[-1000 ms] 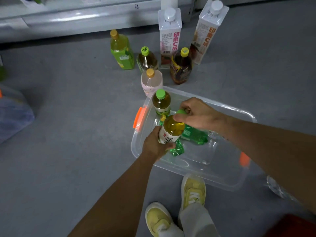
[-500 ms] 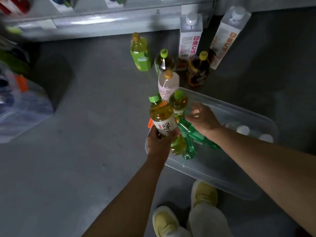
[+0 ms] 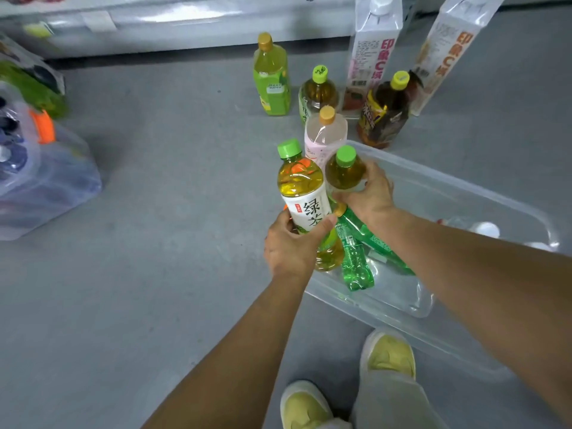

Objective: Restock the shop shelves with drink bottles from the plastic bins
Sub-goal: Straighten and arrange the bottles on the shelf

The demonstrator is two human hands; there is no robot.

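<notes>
White-label tea bottle (image 3: 305,196): upright with its green cap up, held at the left corner of the clear bin (image 3: 470,196).
Left hand (image 3: 289,247): grips the label's lower part from 7 o'clock, fingers (image 3: 280,219) and thumb curled close round it.
Second tea bottle (image 3: 343,173): just beside the first, at its 2 o'clock, green cap up.
Right hand (image 3: 371,196): wrapped round the second tea bottle from 4 o'clock, curled tight on its body.
Clear bin: on the grey floor (image 3: 170,274), running off toward 4 o'clock from the hands.
Green soda bottles (image 3: 356,264): two lying in the clear bin at 5 o'clock of the held pair, partly under the right wrist.
Floor bottles: at 12 o'clock stand a pink bottle (image 3: 325,136) just beside the bin's far corner, a lime-label bottle (image 3: 272,78), a small tea bottle (image 3: 317,94) and a dark bottle (image 3: 385,114).
Cartons (image 3: 373,54): two tall ones at 1 o'clock, behind the floor bottles.
Side bin (image 3: 55,187): at 9 o'clock, well apart, with an orange latch.
Yellow shoes (image 3: 390,356): at 6 o'clock.
</notes>
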